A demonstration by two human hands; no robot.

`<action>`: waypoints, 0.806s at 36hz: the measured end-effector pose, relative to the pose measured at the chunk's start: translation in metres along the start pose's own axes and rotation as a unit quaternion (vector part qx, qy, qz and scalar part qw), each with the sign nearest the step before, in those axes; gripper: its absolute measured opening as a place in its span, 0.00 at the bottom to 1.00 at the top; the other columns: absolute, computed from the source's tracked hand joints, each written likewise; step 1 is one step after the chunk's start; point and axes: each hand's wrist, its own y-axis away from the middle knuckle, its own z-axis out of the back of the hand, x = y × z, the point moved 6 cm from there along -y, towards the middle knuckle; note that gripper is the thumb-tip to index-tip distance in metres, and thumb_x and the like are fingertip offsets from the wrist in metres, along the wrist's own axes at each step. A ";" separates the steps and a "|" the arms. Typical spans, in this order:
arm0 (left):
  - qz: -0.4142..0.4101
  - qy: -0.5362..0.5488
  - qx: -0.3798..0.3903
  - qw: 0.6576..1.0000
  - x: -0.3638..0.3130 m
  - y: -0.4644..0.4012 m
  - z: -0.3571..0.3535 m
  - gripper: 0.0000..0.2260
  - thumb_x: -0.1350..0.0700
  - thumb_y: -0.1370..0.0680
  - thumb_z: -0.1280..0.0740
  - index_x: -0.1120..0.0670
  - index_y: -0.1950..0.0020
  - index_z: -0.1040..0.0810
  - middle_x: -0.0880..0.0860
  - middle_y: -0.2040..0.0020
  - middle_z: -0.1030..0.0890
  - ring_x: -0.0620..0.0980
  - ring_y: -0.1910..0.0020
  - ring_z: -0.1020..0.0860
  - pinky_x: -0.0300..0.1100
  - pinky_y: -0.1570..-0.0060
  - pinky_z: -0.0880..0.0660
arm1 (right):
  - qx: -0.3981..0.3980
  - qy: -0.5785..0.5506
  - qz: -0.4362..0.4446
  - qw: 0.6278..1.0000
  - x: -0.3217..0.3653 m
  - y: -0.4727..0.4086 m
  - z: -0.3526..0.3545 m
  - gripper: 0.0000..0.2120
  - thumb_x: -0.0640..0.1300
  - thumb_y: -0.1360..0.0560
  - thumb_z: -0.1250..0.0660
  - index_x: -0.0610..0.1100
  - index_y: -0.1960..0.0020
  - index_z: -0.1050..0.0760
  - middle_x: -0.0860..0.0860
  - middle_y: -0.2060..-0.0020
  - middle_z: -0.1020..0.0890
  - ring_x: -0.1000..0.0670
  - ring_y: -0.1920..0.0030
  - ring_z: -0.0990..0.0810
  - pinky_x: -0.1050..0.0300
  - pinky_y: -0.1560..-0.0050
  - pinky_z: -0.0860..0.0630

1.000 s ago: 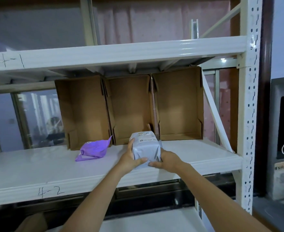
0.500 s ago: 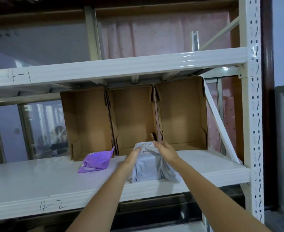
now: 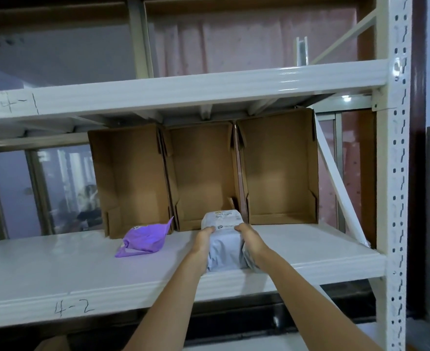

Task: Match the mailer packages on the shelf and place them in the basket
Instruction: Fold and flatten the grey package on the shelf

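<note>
A grey mailer package [image 3: 224, 239] with a white printed label lies on the white shelf marked 4-2 [image 3: 57, 272], in front of the middle cardboard box. My left hand [image 3: 203, 240] grips its left side, fingers curled over the top. My right hand [image 3: 250, 239] grips its right side the same way. A purple mailer package [image 3: 144, 239] lies on the shelf to the left, untouched. No basket shows in this view.
Three open cardboard boxes [image 3: 203, 173] stand on their sides at the back of the shelf. The shelf beam marked 4-1 [image 3: 183, 89] runs overhead. A perforated white upright [image 3: 396, 198] bounds the right side. A lower shelf shows below.
The grey package went from upright in both hands to lying flat on the shelf. Both hands shifted to grip its sides near the label. The view tilted upward.
</note>
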 end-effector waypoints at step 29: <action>0.003 0.002 0.040 0.999 0.006 0.025 -0.091 0.19 0.51 0.19 0.42 0.63 0.35 0.27 0.64 0.41 0.22 0.56 0.50 0.26 0.48 0.47 0.27 | -0.061 -0.065 -0.023 0.996 0.029 0.051 0.083 0.23 0.53 0.28 0.36 0.41 0.38 0.27 0.42 0.45 0.19 0.43 0.46 0.21 0.51 0.48 0.24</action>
